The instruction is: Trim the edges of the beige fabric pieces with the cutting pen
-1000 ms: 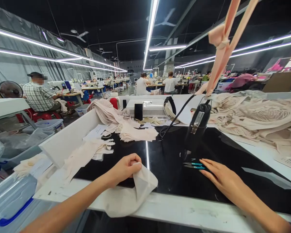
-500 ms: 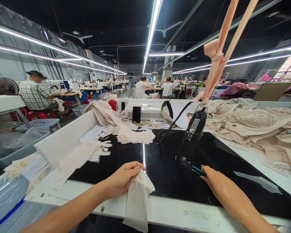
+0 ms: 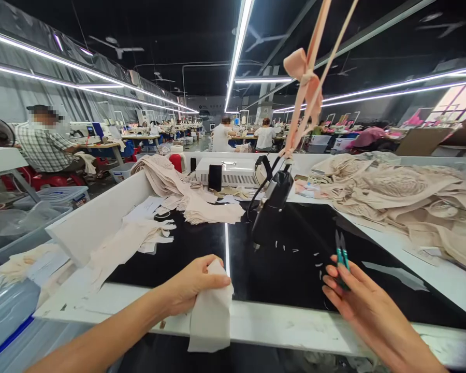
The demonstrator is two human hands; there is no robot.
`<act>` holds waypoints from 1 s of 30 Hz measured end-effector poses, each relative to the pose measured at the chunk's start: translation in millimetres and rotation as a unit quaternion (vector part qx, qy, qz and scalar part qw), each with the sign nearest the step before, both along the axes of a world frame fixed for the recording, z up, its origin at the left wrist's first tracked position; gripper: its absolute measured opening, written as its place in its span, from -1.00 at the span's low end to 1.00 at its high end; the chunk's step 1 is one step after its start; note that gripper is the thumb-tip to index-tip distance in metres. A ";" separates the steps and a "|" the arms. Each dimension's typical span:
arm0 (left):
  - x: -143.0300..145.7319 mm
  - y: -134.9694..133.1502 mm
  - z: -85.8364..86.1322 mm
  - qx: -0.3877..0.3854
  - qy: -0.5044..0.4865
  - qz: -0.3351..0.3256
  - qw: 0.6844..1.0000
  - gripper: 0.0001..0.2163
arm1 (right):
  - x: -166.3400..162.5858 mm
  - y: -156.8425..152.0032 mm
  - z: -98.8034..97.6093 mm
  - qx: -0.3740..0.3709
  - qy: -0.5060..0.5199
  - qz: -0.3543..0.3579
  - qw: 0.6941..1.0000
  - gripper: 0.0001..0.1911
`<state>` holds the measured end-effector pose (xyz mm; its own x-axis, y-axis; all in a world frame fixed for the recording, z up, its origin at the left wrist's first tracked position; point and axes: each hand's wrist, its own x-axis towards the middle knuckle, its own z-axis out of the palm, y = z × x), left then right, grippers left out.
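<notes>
Pinched in my left hand [image 3: 194, 287] is a cream fabric piece [image 3: 212, 321], hanging down over the table's white front edge. My right hand [image 3: 357, 295] holds small green-handled thread snips [image 3: 340, 251], blades pointing up and away from me. Between the hands and farther back, a black handheld device [image 3: 274, 199] hangs at a tilt from a knotted peach strap [image 3: 305, 83]. Several short white scraps [image 3: 285, 247] lie on the black work surface [image 3: 272, 280], left of the snips.
Stacked beige fabric [image 3: 209, 210] lies at the back left, with more cut pieces [image 3: 124, 248] nearer. A large beige garment pile [image 3: 404, 191] covers the right side. Behind stand a white box [image 3: 233, 171] and a phone [image 3: 215, 177]. People sit at sewing machines beyond.
My right hand has turned palm up, and the snips now point upward, away from the hanging device. The device has swung left. The fabric in my left hand has been turned and sits higher.
</notes>
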<state>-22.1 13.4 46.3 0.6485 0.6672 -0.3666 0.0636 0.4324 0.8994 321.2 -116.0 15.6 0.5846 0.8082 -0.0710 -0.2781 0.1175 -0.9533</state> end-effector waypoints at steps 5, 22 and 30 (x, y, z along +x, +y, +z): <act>-10.3 -4.0 4.1 0.029 0.018 -0.002 0.999 -0.17 | -50.5 -5.5 25.2 0.017 0.088 0.048 0.995 -0.36; -25.5 -27.1 12.8 0.048 -0.011 -0.063 0.997 -0.28 | -126.6 -23.4 6.3 -0.088 -0.152 0.252 0.952 -0.23; -27.0 -31.2 11.0 0.069 0.039 -0.100 0.992 -0.23 | -150.2 -25.5 -3.8 -0.129 -0.030 0.313 0.941 -0.01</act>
